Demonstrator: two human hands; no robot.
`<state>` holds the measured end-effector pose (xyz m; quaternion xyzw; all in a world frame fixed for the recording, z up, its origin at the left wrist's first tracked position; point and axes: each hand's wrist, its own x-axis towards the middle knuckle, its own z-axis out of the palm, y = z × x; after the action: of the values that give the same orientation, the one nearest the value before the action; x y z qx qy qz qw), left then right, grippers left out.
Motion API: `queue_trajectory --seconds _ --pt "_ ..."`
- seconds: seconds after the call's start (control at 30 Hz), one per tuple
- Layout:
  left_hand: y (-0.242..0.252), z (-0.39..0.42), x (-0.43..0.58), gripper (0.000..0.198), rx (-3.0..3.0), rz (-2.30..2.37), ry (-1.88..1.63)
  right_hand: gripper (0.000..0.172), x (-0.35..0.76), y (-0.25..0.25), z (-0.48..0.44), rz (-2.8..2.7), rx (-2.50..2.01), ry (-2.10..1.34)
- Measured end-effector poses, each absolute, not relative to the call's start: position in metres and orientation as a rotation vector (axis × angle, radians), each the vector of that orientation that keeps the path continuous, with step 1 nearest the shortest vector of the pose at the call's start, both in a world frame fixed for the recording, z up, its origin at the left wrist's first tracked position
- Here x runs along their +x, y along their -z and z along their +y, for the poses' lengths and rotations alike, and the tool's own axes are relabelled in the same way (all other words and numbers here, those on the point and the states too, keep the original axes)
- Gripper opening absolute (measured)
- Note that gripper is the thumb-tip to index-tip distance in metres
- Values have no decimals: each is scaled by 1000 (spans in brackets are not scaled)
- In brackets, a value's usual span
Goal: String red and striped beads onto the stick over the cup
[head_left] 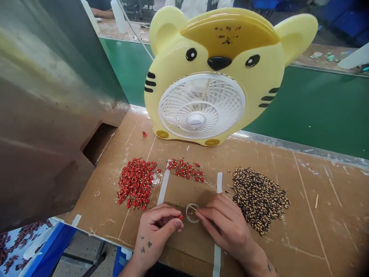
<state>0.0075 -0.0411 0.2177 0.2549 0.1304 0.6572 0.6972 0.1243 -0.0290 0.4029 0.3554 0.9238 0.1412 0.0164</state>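
My left hand [157, 227] rests on the cardboard table top [317, 215], fingers curled, pinching a small red piece [180, 217] at the fingertips. My right hand [226, 223] lies just to its right, fingers pressed together on something thin beside a small clear round dish [191, 212], which sits between the two hands. A big pile of red pieces [136, 183] lies up-left of my left hand. A smaller red cluster [186, 169] lies straight ahead. A heap of dark brown and tan pieces [259, 197] lies right of my right hand.
A yellow tiger-faced desk fan [215, 77] stands at the table's far edge, a green belt [311, 107] behind it. A grey metal housing [43, 107] fills the left. White tape strips [163, 184] mark the cardboard. A blue bin [25, 246] with more red pieces sits lower left.
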Motion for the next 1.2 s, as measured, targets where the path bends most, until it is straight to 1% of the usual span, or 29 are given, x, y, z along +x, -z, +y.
queue_trajectory --seconds 0.1,0.2,0.3,0.37,0.53,0.7,1.2 --pt "-223 -39 5 15 660 350 -1495 14 126 -403 -30 2850 1095 -381" --pt "-225 -38 5 14 679 346 -1517 16 128 -402 -30 2864 1117 -419" --pt "-224 -39 7 15 649 343 -1509 13 128 -403 -30 2842 1136 -376" --pt "-223 -40 8 15 628 345 -1502 13 128 -405 -31 2857 1148 -319" --pt "-223 -41 11 17 645 397 -1502 19 126 -418 -35 2993 1323 -132" --pt "-227 -39 9 15 763 417 -1490 16 121 -420 -40 3057 1491 80" --pt "-226 -41 6 14 830 431 -1557 18 122 -409 -38 3011 1480 188"
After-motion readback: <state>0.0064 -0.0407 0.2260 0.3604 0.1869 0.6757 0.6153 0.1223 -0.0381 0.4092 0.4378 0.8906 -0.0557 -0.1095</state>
